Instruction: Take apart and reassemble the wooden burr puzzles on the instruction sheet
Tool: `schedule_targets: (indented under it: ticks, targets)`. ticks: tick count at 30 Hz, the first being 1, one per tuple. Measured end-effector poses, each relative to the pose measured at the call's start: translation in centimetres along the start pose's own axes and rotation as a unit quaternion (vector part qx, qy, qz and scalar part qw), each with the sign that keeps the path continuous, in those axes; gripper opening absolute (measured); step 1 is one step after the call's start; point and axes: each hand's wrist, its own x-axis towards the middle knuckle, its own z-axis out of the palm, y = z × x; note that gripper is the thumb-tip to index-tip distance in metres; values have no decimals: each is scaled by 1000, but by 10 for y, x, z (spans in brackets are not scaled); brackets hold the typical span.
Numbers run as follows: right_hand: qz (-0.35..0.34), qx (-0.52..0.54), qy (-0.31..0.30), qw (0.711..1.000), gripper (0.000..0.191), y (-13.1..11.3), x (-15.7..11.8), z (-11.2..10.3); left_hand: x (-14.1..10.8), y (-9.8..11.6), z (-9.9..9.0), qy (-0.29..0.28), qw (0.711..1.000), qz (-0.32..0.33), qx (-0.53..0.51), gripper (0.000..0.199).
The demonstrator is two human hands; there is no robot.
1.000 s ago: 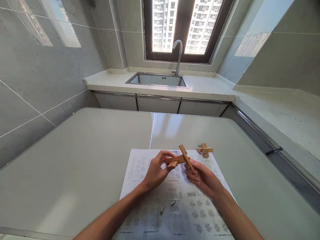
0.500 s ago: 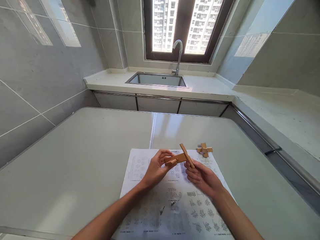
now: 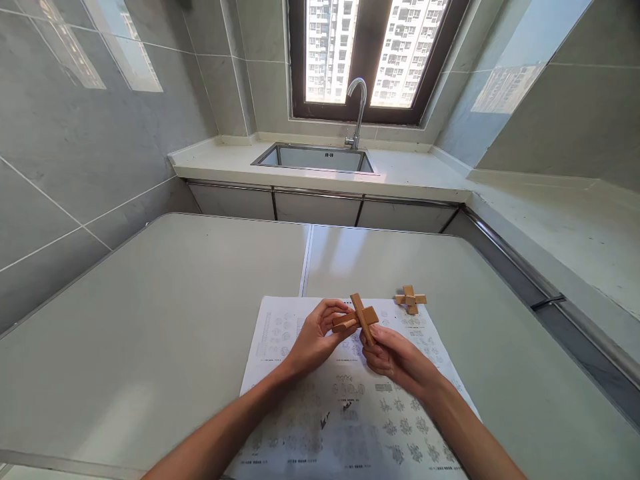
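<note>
Above the printed paper sheet [image 3: 330, 387], my left hand [image 3: 320, 333] grips wooden puzzle pieces [image 3: 345, 323] at their left ends, fingers behind and thumb in front. My right hand [image 3: 393, 350] pinches the lower end of another flat wooden puzzle piece [image 3: 361, 319], which tilts up to the left. This piece crosses the left-hand pieces, and a square wooden end shows to the right of it. How the pieces fit together at the crossing is hidden. On the sheet's far right corner lies an assembled wooden cross puzzle [image 3: 411, 300], touched by neither hand.
The sheet lies on a pale table [image 3: 150, 320] with a seam running away from me. Beyond its far edge are a white counter [image 3: 210, 160], a sink [image 3: 315, 159] and a faucet [image 3: 357, 113] under a window. Another counter [image 3: 565, 233] runs along the right.
My right hand has moved left with its piece, which now sits farther along the left-hand pieces, so their end sticks out on its right side. My left hand has barely moved.
</note>
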Motion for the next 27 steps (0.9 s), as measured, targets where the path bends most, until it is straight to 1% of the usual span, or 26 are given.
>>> schedule_targets:
  ticks: [2, 4, 8, 11, 15, 20, 25, 27]
  targets:
    - [-4, -4, -1, 1000, 35, 1, 0, -1, -1, 1, 0, -7, 1000, 0, 3, 35]
    - [-16, -5, 7, 1000, 35, 1, 0, -1, -2, 2, -1, -29, 1000, -2, -1, 39]
    - [-37, -9, 24, 999, 33, -3, -2, -1, -2, 3, -6, -94, 993, -1, -73, 60]
    - [-31, -13, 20, 999, 32, -5, -3, 0, -1, 3, -9, -108, 989, -35, -99, 73]
    - [-29, -12, 10, 999, 33, -4, -4, -1, 0, 4, -11, -124, 984, -68, -106, 83]
    - [-34, -32, -7, 999, 38, -4, -5, -3, 1, 8, -12, -151, 977, -71, -133, 82]
    - [-26, -45, -19, 998, 40, -6, -5, 0, 1, 10, -11, -124, 981, -77, -128, 81]
    - [-18, -46, -22, 999, 39, -5, -5, 0, 1, 11, -10, -129, 980, -76, -128, 79]
